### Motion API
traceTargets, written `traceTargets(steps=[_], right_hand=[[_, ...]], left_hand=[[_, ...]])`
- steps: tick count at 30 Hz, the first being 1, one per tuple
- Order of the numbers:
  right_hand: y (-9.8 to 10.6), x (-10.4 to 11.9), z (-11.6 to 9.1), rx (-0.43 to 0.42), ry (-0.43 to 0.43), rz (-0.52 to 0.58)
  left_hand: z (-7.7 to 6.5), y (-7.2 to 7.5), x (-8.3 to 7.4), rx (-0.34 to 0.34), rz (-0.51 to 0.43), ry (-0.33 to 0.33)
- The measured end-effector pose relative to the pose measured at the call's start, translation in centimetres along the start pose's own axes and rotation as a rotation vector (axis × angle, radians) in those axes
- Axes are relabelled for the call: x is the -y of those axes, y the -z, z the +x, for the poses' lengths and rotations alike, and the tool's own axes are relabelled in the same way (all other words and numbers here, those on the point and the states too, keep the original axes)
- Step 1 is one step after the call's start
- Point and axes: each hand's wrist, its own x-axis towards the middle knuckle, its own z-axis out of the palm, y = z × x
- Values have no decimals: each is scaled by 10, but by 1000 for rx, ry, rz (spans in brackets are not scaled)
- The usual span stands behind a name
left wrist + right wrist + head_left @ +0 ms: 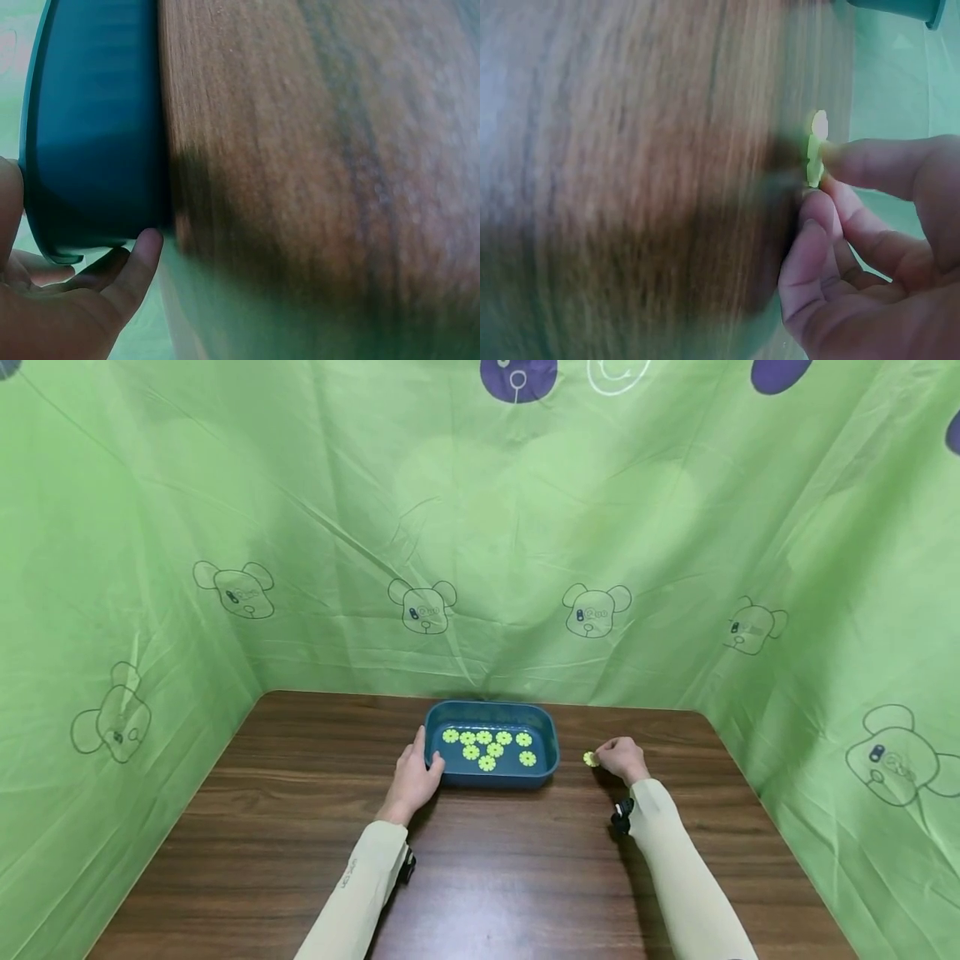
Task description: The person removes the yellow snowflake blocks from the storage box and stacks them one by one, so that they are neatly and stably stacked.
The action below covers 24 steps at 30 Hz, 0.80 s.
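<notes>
A dark blue rectangular basin (pixel 491 781) stands towards the back of the table, with several yellow-green flower-shaped pieces (pixel 487 763) lying flat on its floor. My left hand (pixel 415 777) holds the basin's left front corner. Seen from the left wrist, the thumb and fingers of that hand (pixel 67 307) lie against the outer walls around the corner. To the right of the basin, my right hand (pixel 622 759) pinches a single yellow-green flower-shaped piece (pixel 816 157) between thumb and fingertips, low over the tabletop. Part of that piece is hidden behind the fingertips.
The dark wood-grain table (pixel 517 868) carries the basin. Green cloth (pixel 495 510) printed with bear faces hangs along the back and both sides. Dark wrist devices (pixel 622 817) show at both sleeves. A corner of the basin (pixel 907 7) appears at the right wrist view's top.
</notes>
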Motion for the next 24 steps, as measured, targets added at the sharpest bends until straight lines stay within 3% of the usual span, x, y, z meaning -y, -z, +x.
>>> traceTargets(steps=[5,24], right_hand=[[0,2,-1,27,18,-26],[-7,1,0,-15,26,-75]], left_hand=[[1,0,0,-4,3,2],[0,-1,1,-2,-3,-2]])
